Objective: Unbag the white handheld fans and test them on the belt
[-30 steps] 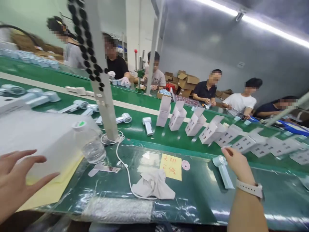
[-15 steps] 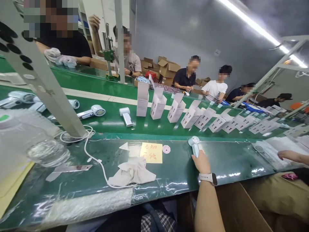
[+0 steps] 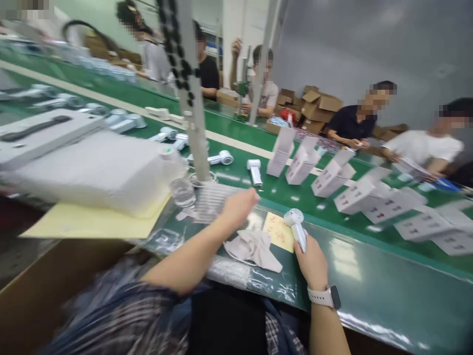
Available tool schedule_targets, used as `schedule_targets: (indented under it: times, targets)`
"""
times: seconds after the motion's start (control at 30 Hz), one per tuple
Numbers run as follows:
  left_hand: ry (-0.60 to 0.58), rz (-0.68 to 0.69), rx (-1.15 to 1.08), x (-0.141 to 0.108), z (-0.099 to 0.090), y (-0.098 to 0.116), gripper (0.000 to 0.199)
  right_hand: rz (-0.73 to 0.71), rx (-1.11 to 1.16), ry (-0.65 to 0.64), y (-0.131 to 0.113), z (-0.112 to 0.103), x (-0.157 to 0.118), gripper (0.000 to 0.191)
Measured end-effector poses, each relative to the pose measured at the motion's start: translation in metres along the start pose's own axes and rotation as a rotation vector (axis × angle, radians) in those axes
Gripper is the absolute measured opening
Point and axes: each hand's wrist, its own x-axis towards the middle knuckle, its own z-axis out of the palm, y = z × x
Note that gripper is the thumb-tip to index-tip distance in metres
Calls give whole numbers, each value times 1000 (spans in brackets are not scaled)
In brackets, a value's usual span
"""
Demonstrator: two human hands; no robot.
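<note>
My right hand (image 3: 311, 259) is closed around the handle of a pale handheld fan (image 3: 294, 218), whose round head tilts up and away. The fan is above the table, beside a yellow note (image 3: 279, 231) with red writing. My left hand (image 3: 239, 209) reaches across the table, fingers curled and blurred. At its left edge a translucent, ridged bag (image 3: 212, 201) shows, partly covered by the hand, which seems to grip it. A crumpled off-white cloth (image 3: 254, 249) lies between my hands. Another handheld fan (image 3: 254, 171) lies on the green belt beyond.
Open white boxes (image 3: 281, 153) stand in a row along the green belt (image 3: 236, 162). A metal post (image 3: 195, 108) rises ahead. To the left, a stack of translucent bags (image 3: 92, 167) lies on yellow card (image 3: 96, 219), with more fans behind. Several co-workers sit across the belt.
My view has swung left. My left hand has come into view with the ridged bag beside it. My right hand still holds the fan, now near the yellow note.
</note>
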Motion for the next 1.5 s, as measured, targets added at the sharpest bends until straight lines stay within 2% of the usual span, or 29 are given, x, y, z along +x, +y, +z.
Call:
schedule_targets:
  times: [0.07, 0.17, 0.23, 0.4, 0.5, 0.6, 0.67, 0.73, 0.77, 0.9, 1.0, 1.1, 1.27, 1.37, 1.5]
  targets:
    - [-142, -46, 43, 31, 28, -27, 37, -54, 38, -7, -3, 2, 0, 46]
    - [-282, -39, 50, 39, 55, -47, 24, -109, 95, -30, -4, -3, 0, 58]
    - [-340, -10, 23, 33, 60, -46, 22, -131, 162, -6, -12, -8, -2, 65]
    - [-444, 63, -97, 33, 55, -46, 24, -232, 390, 35, -51, -10, -8, 69]
    - [-434, 64, -147, 39, 53, -55, 30, -251, 534, 48, -64, 5, -7, 76]
    - [-411, 64, -154, 39, 53, -56, 36, -199, 626, 20, -63, 20, -8, 86]
    - [-403, 48, -125, 34, 57, -50, 47, -160, 647, 20, -59, 22, -9, 87]
    - [-386, 22, -76, 29, 65, -39, 65, -108, 677, 67, -53, 17, -10, 89]
    - [-373, 15, -52, 26, 70, -33, 67, -81, 697, 104, -50, 13, -11, 90]
    - [-349, 43, -15, 23, 87, -22, 33, -17, 736, 166, -38, 2, -11, 91]
    - [-346, 65, -79, 27, 87, -31, 22, -2, 654, 113, -30, 8, -14, 91]
    - [-337, 61, -216, 32, 80, -47, 14, -80, 583, 86, -27, 20, -20, 86]
    - [-277, -7, -487, 44, 71, -69, 19, -182, 414, 41, -37, 30, -21, 79]
    - [-223, -44, -570, 47, 63, -72, 26, -250, 243, -17, -45, 31, -19, 71]
    - [-170, 40, -581, 36, 45, -61, 30, -376, -4, -7, -53, 28, -21, 58]
